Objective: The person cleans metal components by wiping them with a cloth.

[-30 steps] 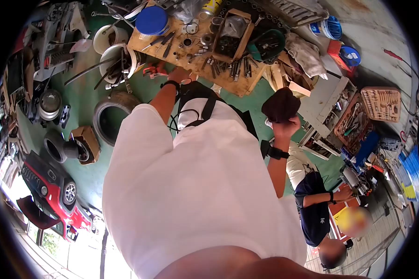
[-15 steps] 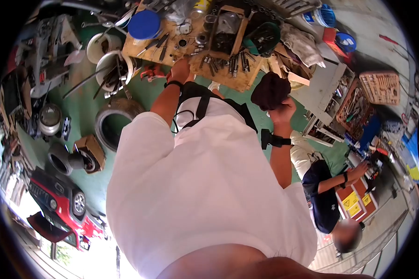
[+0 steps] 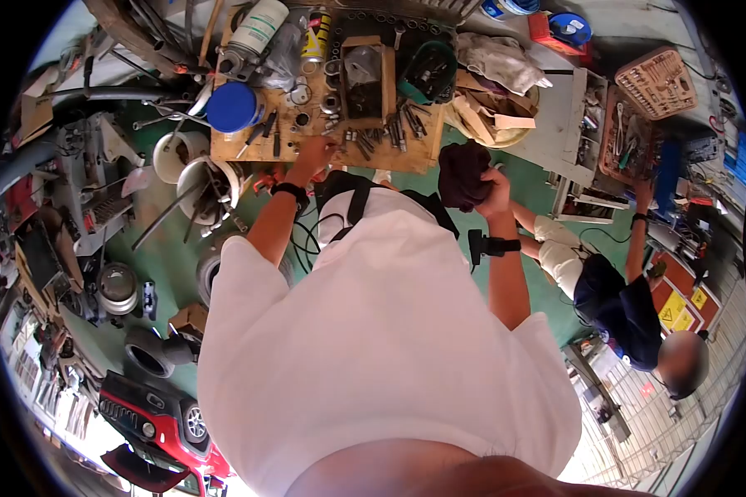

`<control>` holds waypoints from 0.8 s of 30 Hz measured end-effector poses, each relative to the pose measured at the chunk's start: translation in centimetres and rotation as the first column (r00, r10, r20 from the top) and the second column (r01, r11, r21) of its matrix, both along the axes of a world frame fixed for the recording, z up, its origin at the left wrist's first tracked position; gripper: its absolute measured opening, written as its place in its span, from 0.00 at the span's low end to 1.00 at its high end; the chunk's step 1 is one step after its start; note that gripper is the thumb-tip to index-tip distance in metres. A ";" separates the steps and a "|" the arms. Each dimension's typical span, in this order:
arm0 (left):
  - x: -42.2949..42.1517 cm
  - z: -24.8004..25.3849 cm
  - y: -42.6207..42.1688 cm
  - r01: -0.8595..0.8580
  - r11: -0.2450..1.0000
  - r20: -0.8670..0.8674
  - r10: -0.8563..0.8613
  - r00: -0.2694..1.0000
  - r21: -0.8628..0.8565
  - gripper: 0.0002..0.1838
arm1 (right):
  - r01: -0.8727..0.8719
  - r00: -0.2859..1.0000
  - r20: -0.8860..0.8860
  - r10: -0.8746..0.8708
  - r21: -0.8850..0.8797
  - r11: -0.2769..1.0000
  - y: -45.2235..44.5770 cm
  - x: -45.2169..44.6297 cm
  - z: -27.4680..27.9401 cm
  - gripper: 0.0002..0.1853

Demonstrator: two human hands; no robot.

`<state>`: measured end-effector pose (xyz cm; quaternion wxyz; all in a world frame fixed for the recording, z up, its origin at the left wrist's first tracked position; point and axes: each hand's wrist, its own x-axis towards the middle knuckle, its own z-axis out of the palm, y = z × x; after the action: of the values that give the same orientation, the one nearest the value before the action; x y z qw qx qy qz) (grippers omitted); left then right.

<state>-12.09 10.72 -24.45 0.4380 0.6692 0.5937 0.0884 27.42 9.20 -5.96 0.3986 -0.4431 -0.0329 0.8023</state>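
"Cloth aloft! That dark, bunched cloth [image 3: 462, 174] shows near two o'clock in our view, gripped by the right hand [image 3: 497, 195], off the desk [image 3: 421, 157]."

"And the left?"

"Left hand [image 3: 311, 157] sits at eleven, right by the desk's near edge! Its fingers are hard to read; I can't tell whether they pinch anything or simply rest there."

"What's around it?"

"Slim-handled tools [image 3: 270, 124] at ten o'clock from that hand, small metal cylinders [image 3: 398, 132] between two and three, and a wooden box [image 3: 389, 83] at one!"

"So which step are we calling?"

"A two-handed handling step, I'd judge: the right minds the cloth while the left attends to the desk's edge and its loose bits."

"What does a move from here call for?"

"My read: light, precise fingertips on the left, because those cylinders look ready to roll, plus a firm right grip so no loose fold sweeps across them."
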 end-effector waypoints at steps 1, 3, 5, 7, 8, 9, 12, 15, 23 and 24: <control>0.0 2.4 0.5 0.006 1.000 -0.018 -0.006 1.000 0.005 0.14 | 0.006 1.000 -0.018 -0.006 0.005 1.000 0.1 -0.4 -0.3 0.27; 0.3 7.0 1.3 -0.013 1.000 0.282 0.018 0.959 -0.023 0.14 | -0.039 0.997 -0.068 0.039 -0.004 0.999 0.5 -1.0 -1.1 0.27; 0.7 11.5 1.9 -0.001 0.983 0.341 0.064 0.938 -0.182 0.13 | -0.046 0.999 -0.026 0.046 -0.004 0.999 1.1 -2.0 -1.8 0.28; 1.5 17.6 2.9 0.010 0.944 0.393 0.127 0.911 -0.328 0.12 | -0.062 0.998 0.021 0.062 0.003 0.998 2.0 -3.0 -2.2 0.28; 2.1 21.7 3.5 0.042 0.910 0.505 0.191 0.842 -0.413 0.12 | -0.106 0.994 0.008 0.106 0.039 0.994 2.6 -3.5 -2.2 0.29; 2.5 23.8 3.7 0.084 0.869 0.600 0.263 0.756 -0.487 0.12 | -0.151 0.988 -0.004 0.152 0.077 0.986 3.1 -4.1 -2.1 0.29; 3.7 24.7 3.4 0.064 0.929 0.720 0.237 0.653 -0.364 0.12 | -0.257 0.960 -0.099 0.264 0.070 0.964 3.9 -6.5 0.8 0.33; 4.9 27.4 3.0 -0.017 0.919 0.727 0.322 0.606 -0.393 0.12 | -0.304 0.876 -0.347 0.336 0.145 0.942 3.7 -7.5 2.5 0.39; 2.1 33.2 -0.8 -0.083 0.993 0.444 0.039 0.895 0.082 0.10 | -0.550 0.764 -0.038 0.645 0.485 0.680 5.7 -14.0 9.1 0.50; 1.8 34.0 -1.8 -0.119 0.992 0.457 0.087 0.885 0.043 0.09 | -0.596 0.734 0.052 0.677 0.527 0.606 6.2 -14.9 8.7 0.47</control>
<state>-10.32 8.93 9.57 0.5356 0.6124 0.5063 0.2859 12.57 15.45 2.72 0.1897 -0.2171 -0.3691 0.8836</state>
